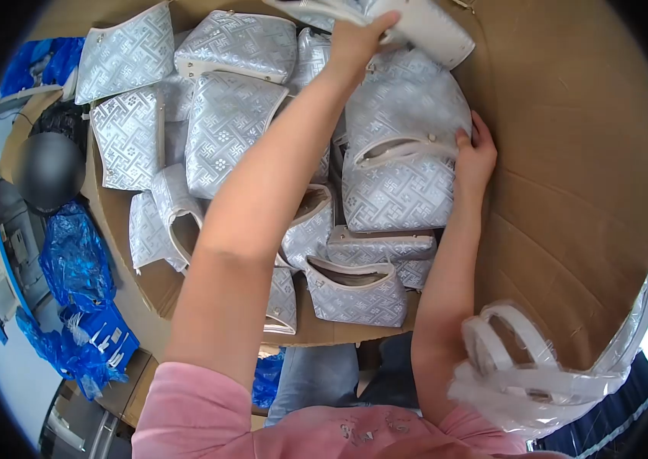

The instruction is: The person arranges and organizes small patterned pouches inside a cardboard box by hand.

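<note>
My left hand (358, 47) reaches to the far side of a cardboard box, its fingers closed on a cream-edged pouch (432, 34). Part of that pouch is cut off by the top edge of the view. My right hand (477, 161) grips the right side of a silver-patterned bag (400, 187), thumb on the front and fingers behind the edge. This bag has a cream-rimmed slit across its middle. Several more silver-white patterned pouches (232, 130) lie around it, some with gaping mouths, such as the small pouch (358, 294) nearest me.
The cardboard box (569, 176) surrounds the pouches, with a high wall on the right. Clear plastic with white straps (538, 375) hangs over the near right edge. Blue plastic bags (77, 256) and a round black object (50, 172) are outside on the left.
</note>
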A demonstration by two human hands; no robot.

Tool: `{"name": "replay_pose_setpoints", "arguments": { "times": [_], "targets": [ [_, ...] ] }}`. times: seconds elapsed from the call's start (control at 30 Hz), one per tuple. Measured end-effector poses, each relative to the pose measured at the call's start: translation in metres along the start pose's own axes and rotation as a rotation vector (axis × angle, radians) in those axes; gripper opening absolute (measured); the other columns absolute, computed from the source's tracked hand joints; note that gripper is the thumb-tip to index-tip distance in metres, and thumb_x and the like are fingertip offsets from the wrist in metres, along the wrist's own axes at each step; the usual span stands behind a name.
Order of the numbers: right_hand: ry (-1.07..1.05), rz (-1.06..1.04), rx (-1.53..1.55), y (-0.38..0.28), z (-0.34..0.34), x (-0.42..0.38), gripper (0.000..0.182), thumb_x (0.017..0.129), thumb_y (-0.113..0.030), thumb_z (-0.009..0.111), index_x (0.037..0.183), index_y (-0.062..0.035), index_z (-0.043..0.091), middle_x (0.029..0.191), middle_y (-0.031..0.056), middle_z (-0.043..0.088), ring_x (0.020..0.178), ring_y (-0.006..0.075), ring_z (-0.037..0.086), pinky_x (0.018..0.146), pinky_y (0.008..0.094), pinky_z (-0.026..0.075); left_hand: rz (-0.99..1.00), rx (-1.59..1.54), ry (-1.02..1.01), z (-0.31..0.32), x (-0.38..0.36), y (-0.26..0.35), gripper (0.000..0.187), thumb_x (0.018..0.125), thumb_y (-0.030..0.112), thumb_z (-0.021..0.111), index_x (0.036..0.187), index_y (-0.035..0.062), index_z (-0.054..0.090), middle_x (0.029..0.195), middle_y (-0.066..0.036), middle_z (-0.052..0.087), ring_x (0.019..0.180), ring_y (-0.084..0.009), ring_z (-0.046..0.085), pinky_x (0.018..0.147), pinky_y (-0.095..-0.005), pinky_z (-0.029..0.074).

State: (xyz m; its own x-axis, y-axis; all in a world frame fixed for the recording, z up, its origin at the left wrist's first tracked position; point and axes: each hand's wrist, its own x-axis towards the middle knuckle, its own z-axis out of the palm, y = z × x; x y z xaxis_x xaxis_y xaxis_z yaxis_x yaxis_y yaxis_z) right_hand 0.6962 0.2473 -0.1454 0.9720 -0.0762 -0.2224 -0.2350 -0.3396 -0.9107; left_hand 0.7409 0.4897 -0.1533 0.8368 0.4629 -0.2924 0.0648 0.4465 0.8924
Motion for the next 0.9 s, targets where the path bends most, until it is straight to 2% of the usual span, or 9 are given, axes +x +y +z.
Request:
{"name": "replay_pose_setpoints", "arguments": {
  "times": [0.1, 0.23, 0.4, 0.53, 0.63, 0.7, 0.8, 0.87, 0.9],
  "targets": [
    [0.058, -0.227, 0.355, 0.018, 0.043, 0.025, 0.043, 0.087, -0.003, 0.059, 0.128, 0.0046, 0.052, 0.125, 0.0196, 0.06, 0.112, 0.0233, 0.059, 0.095, 0.0309, 0.044, -0.29, -0.012, -0.133, -0.001, 0.048, 0.001, 0.053, 0.085, 0.022, 0.068, 0.127, -0.0042, 0.051, 0.116, -0.024, 0.058, 0.109, -0.0292, 0.058, 0.097, -0.0374, 0.045],
    [0.062, -0.228, -0.438, 0.03, 0.049, 0.058, 0.045, 0.088, -0.008, 0.061, 0.13, 0.0039, 0.05, 0.124, 0.0172, 0.06, 0.111, 0.0218, 0.058, 0.093, 0.0323, 0.045, -0.171, -0.157, -0.018, -0.008, -0.004, 0.041, 0.019, 0.084, 0.005, 0.063, 0.1, -0.004, 0.058, 0.1, -0.01, 0.06, 0.086, -0.0257, 0.062, 0.08, -0.0396, 0.057],
    [0.096, -0.16, -0.111, -0.028, 0.039, 0.043, 0.048, 0.087, -0.015, 0.066, 0.129, 0.0029, 0.051, 0.122, 0.013, 0.06, 0.109, 0.0194, 0.057, 0.092, 0.0317, 0.044, -0.171, -0.41, -0.16, -0.026, -0.11, 0.033, 0.038, 0.086, 0.002, 0.058, 0.121, -0.0038, 0.045, 0.123, -0.017, 0.053, 0.107, -0.0295, 0.058, 0.085, -0.0448, 0.056],
    [-0.461, 0.325, 0.349, -0.051, 0.036, 0.018, 0.047, 0.086, -0.012, 0.064, 0.13, -0.0008, 0.051, 0.13, 0.0091, 0.055, 0.114, 0.0193, 0.055, 0.095, 0.0337, 0.045, -0.321, -0.346, -0.151, -0.016, -0.154, -0.024, 0.045, 0.087, 0.008, 0.058, 0.128, -0.0015, 0.042, 0.119, -0.016, 0.057, 0.099, -0.0268, 0.061, 0.076, -0.0366, 0.056],
    [-0.362, -0.338, -0.106, -0.073, 0.036, 0.009, 0.048, 0.082, -0.005, 0.067, 0.128, -0.0023, 0.053, 0.129, 0.0081, 0.053, 0.113, 0.0168, 0.054, 0.095, 0.0343, 0.046, -0.437, 0.24, -0.264, -0.026, -0.149, -0.047, 0.037, 0.088, 0.006, 0.058, 0.122, -0.0016, 0.047, 0.117, -0.016, 0.057, 0.097, -0.0242, 0.06, 0.075, -0.0334, 0.053],
    [-0.443, -0.31, -0.021, -0.079, 0.024, 0.017, 0.049, 0.08, -0.001, 0.066, 0.128, -0.0026, 0.053, 0.128, 0.0076, 0.054, 0.114, 0.0167, 0.053, 0.097, 0.0347, 0.045, -0.513, 0.53, -0.307, -0.034, -0.157, -0.046, 0.034, 0.088, 0.005, 0.058, 0.12, -0.0016, 0.05, 0.116, -0.015, 0.058, 0.096, -0.0229, 0.06, 0.074, -0.0318, 0.052],
    [-0.568, -0.236, 0.06, -0.087, -0.002, 0.036, 0.053, 0.077, 0.007, 0.063, 0.128, -0.0032, 0.054, 0.126, 0.007, 0.055, 0.118, 0.0182, 0.051, 0.103, 0.0356, 0.04, 0.06, 0.522, 0.359, -0.044, -0.196, 0.0, 0.025, 0.087, 0.0, 0.058, 0.112, -0.0009, 0.057, 0.112, -0.014, 0.057, 0.092, -0.021, 0.059, 0.071, -0.0299, 0.049],
    [-0.623, -0.2, 0.053, -0.097, -0.002, 0.035, 0.055, 0.074, 0.01, 0.061, 0.128, -0.0033, 0.054, 0.126, 0.0068, 0.055, 0.12, 0.0199, 0.05, 0.106, 0.0361, 0.037, 0.131, 0.556, 0.288, -0.058, -0.229, 0.022, 0.025, 0.086, 0.0, 0.058, 0.112, 0.0002, 0.057, 0.111, -0.014, 0.057, 0.093, -0.0216, 0.06, 0.073, -0.0299, 0.049],
    [-0.535, -0.473, -0.084, -0.102, -0.003, 0.031, 0.056, 0.072, 0.012, 0.058, 0.126, -0.0034, 0.056, 0.13, 0.0074, 0.054, 0.124, 0.022, 0.046, 0.108, 0.0356, 0.034, 0.2, 0.577, 0.19, -0.064, -0.243, 0.03, 0.026, 0.086, 0.0, 0.058, 0.112, 0.0012, 0.057, 0.109, -0.014, 0.057, 0.094, -0.0222, 0.06, 0.074, -0.0299, 0.05]
  ]
}}
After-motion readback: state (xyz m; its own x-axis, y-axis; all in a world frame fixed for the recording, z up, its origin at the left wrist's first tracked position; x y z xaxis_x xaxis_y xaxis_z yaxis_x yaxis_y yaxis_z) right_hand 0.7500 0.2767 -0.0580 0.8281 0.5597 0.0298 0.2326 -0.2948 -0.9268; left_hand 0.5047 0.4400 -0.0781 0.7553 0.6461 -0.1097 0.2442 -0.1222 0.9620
